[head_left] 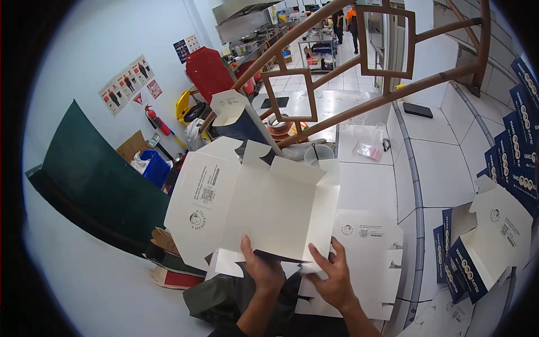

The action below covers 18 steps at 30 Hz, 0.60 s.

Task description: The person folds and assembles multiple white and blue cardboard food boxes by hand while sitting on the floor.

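Partly folded, the paperboard carton (289,208) is at centre, lid open; the left hand (265,273) grips its six-o'clock wall, the right hand (335,281) pinches its five-o'clock corner; a flat blank (365,269) toward five o'clock is unfolded.

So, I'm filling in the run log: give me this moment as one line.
box: part-folded, open | left hand: holding near left corner | right hand: holding near right corner | flat cardboard: to the right
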### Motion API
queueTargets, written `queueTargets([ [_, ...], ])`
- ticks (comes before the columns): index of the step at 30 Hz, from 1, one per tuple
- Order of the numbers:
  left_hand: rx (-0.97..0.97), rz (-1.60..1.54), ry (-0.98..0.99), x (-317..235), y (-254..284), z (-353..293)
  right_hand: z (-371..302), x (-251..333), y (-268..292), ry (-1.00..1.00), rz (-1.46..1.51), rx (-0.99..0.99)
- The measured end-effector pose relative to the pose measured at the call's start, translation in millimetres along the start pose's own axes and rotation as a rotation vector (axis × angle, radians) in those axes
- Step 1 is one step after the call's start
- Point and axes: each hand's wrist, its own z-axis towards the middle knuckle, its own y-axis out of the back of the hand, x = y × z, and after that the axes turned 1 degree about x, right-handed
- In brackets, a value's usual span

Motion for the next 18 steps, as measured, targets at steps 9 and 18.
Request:
queueTargets([
  [9, 0.142, 0.062, -0.003, -5, 2, 1, 17, 14, -1, 0.268, -0.409, -0.161],
  [18, 0.319, 0.215, -0.024, 11, 13, -19, 16, 24, 6, 0.180, -0.070, 0.082],
])
